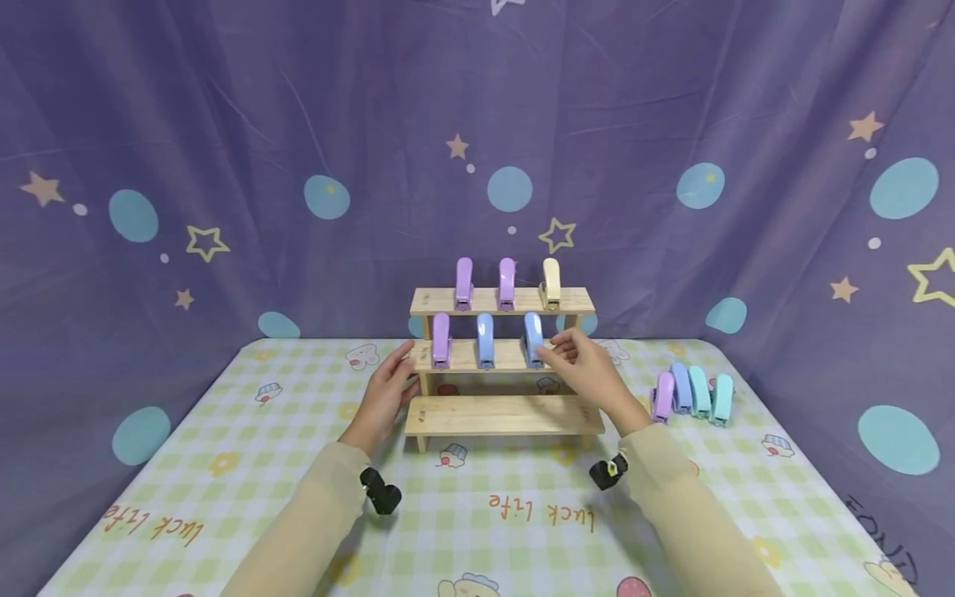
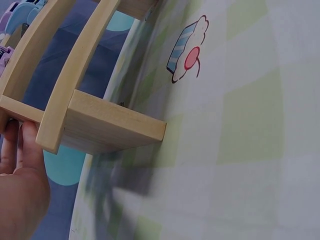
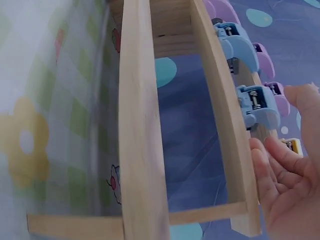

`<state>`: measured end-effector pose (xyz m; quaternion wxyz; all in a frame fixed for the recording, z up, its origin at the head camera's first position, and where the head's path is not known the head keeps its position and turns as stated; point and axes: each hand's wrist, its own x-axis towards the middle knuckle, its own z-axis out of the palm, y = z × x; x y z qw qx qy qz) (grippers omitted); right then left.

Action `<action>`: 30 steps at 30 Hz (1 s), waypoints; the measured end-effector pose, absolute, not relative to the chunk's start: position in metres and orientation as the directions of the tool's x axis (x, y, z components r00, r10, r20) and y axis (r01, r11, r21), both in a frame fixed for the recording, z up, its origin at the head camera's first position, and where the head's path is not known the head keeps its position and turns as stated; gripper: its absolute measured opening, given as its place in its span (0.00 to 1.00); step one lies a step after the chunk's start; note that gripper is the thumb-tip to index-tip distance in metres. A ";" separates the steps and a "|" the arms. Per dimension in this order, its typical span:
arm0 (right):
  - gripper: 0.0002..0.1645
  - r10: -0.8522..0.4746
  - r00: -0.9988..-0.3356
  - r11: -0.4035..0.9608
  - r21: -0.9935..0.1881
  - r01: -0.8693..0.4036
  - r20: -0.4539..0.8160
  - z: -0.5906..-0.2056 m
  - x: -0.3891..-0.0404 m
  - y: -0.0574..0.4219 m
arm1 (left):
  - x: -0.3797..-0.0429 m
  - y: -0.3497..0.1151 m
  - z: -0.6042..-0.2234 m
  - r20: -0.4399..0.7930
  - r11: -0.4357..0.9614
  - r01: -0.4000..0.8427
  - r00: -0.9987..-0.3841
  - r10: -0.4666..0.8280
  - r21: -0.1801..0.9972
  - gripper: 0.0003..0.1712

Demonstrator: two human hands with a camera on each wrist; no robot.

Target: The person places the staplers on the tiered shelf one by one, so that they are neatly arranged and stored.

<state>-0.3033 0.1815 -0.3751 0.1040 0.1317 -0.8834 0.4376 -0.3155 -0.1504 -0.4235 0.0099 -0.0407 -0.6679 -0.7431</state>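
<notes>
three-tier wooden rack (image 1: 504, 414), middle shelf (image 1: 464, 355) attended at both ends

right hand (image 1: 591, 373): just beside the right-hand blue stapler (image 1: 533, 332), which stands on the middle shelf. thumb and fingers spread apart; cannot tell whether the thumb tip touches the stapler.

left hand (image 1: 384, 394): at the left end of the same shelf, fingers nearly straight, tips against the wood.

rest of middle shelf, from left: purple stapler (image 1: 441, 336), second blue stapler (image 1: 485, 336).

top shelf (image 1: 485, 298), from left: two lilac staplers (image 1: 464, 280), one cream stapler (image 1: 551, 278).

checked tablecloth (image 1: 477, 539), right of the rack: side by side, violet stapler (image 1: 662, 396), periwinkle stapler (image 1: 680, 385), two mint-green staplers (image 1: 699, 390).

backdrop: purple curtain (image 1: 418, 99) with stars and blue dots.
</notes>
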 end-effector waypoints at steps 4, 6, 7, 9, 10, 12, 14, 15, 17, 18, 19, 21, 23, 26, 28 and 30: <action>0.31 -0.160 -0.939 0.593 -0.731 -0.337 0.304 -0.374 -0.302 0.192 | -0.316 -0.150 -0.424 0.071 -0.108 0.067 -0.997 0.033 0.992 0.30; 0.31 -0.165 -0.936 0.597 -0.723 -0.347 0.312 -0.374 -0.300 0.200 | -0.316 -0.150 -0.424 0.068 -0.113 0.064 -0.997 0.030 0.992 0.30; 0.31 -0.166 -0.934 0.601 -0.718 -0.351 0.317 -0.374 -0.299 0.204 | -0.316 -0.150 -0.424 0.067 -0.112 0.063 -0.997 0.029 0.992 0.30; 0.29 -0.165 -0.930 0.607 -0.709 -0.358 0.328 -0.374 -0.295 0.211 | -0.316 -0.150 -0.424 0.068 -0.113 0.064 -0.997 0.032 0.992 0.30; 0.28 -0.167 -0.927 0.614 -0.700 -0.364 0.336 -0.374 -0.294 0.216 | -0.317 -0.150 -0.424 0.070 -0.115 0.065 -0.997 0.033 0.991 0.30; 0.26 -0.175 -0.922 0.636 -0.676 -0.374 0.346 -0.373 -0.290 0.224 | -0.317 -0.150 -0.424 0.071 -0.117 0.067 -0.997 0.035 0.991 0.30; 0.25 -0.178 -0.918 0.654 -0.655 -0.380 0.355 -0.374 -0.286 0.232 | -0.317 -0.151 -0.424 0.072 -0.118 0.067 -0.997 0.038 0.991 0.30; 0.25 -0.180 -0.917 0.666 -0.642 -0.380 0.357 -0.374 -0.284 0.236 | -0.316 -0.151 -0.424 0.068 -0.118 0.064 -0.997 0.035 0.991 0.30; 0.26 -0.183 -0.916 0.688 -0.619 -0.378 0.356 -0.375 -0.280 0.245 | -0.316 -0.151 -0.424 0.066 -0.112 0.062 -0.997 0.034 0.992 0.30; 0.26 -0.183 -0.917 0.695 -0.612 -0.376 0.356 -0.375 -0.278 0.249 | -0.316 -0.151 -0.424 0.067 -0.108 0.063 -0.997 0.036 0.992 0.30; 0.26 -0.179 -0.917 0.706 -0.603 -0.372 0.356 -0.376 -0.276 0.253 | -0.316 -0.151 -0.425 0.068 -0.106 0.063 -0.997 0.037 0.992 0.30; 0.25 -0.174 -0.921 0.726 -0.587 -0.360 0.349 -0.377 -0.274 0.262 | -0.316 -0.151 -0.425 0.068 -0.106 0.064 -0.997 0.038 0.992 0.30; 0.25 -0.171 -0.924 0.740 -0.575 -0.350 0.342 -0.378 -0.271 0.269 | -0.316 -0.151 -0.425 0.072 -0.106 0.067 -0.996 0.043 0.992 0.30; 0.26 -0.156 -0.934 0.763 -0.562 -0.321 0.321 -0.380 -0.267 0.281 | -0.316 -0.151 -0.425 0.068 -0.117 0.063 -0.997 0.043 0.991 0.29; 0.26 -0.145 -0.942 0.774 -0.558 -0.299 0.304 -0.382 -0.264 0.288 | -0.317 -0.151 -0.426 0.067 -0.117 0.062 -0.997 0.045 0.991 0.29; 0.26 -0.129 -0.950 0.789 -0.550 -0.273 0.285 -0.385 -0.262 0.296 | -0.316 -0.152 -0.426 0.066 -0.120 0.060 -0.997 0.044 0.991 0.29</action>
